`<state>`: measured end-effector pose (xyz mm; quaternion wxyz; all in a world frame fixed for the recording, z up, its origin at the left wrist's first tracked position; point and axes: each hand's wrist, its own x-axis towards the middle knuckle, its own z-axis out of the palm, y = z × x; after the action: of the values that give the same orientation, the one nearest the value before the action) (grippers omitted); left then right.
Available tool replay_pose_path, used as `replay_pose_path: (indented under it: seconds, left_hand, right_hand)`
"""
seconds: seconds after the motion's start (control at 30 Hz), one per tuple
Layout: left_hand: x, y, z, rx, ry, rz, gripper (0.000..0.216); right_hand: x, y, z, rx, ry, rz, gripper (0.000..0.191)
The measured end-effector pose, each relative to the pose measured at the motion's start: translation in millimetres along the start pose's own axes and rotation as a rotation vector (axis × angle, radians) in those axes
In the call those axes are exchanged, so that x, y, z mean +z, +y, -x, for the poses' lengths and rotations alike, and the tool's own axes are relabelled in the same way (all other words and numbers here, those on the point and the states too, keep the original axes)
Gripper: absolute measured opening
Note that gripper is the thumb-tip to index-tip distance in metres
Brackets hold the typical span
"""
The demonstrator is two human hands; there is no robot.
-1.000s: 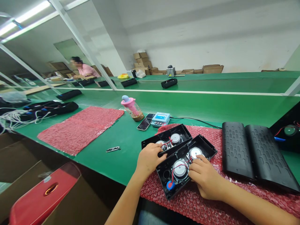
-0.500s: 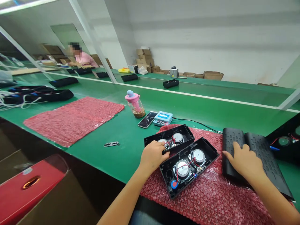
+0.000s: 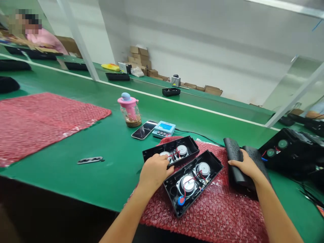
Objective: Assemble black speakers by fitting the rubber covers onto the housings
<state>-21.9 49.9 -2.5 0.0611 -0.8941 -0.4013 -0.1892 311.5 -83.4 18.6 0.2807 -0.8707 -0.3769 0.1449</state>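
1. At the lower centre of the frame, the front shell (image 3: 193, 180) lies open on the red bubble wrap (image 3: 215, 216). Its two drivers and red wires face up, so bring nothing down on those wires.
2. Just behind it, your left hand (image 3: 154, 170) curls knuckles-up over the near rim of the rear shell (image 3: 174, 148). I cannot tell whether the fingers grip or only press. Bear on the rim, not on the drivers.
3. Right of centre, your right hand (image 3: 245, 165) is wrapped round the grille cover (image 3: 233, 152), which leans against a second cover (image 3: 254, 153). Take it by both long edges and lift it clear of the wrap before swinging it.
4. Farther up the bench (image 3: 113, 168), the phone (image 3: 144, 130), tester (image 3: 164, 129) and pink bottle (image 3: 129, 111) stand well apart from both hands.
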Motion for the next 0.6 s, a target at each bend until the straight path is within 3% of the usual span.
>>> replay_pose_path:
  seconds: [0.1,0.23,0.3,0.43,0.6]
  left_hand:
    - [-0.5,-0.5,-0.5,-0.008,-0.019,-0.002,0.017]
    - [-1.5,-0.3,-1.1,-0.028,-0.048,-0.002,0.020]
    - [-1.8,-0.2,-1.1,-0.032,-0.044,-0.007,0.021]
    - [-0.9,0.0,-0.4,-0.020,-0.032,-0.020,0.022]
    - [0.0,1.3,-0.1,-0.026,-0.046,-0.027,0.023]
  right_hand:
    - [-20.9,-1.0,18.2,-0.142,-0.090,-0.252,0.101]
    - [-22.5,-3.9,49.3,-0.395,-0.293,-0.981,0.098]
    - [-16.2,-5.7,58.3,-0.357,-0.320,-1.162,0.095]
    - [-7.9,-15.0,62.1,-0.204,-0.425,-1.307,0.091]
    - [-11.1,-48.1,63.3,-0.002,-0.534,-1.323,0.082]
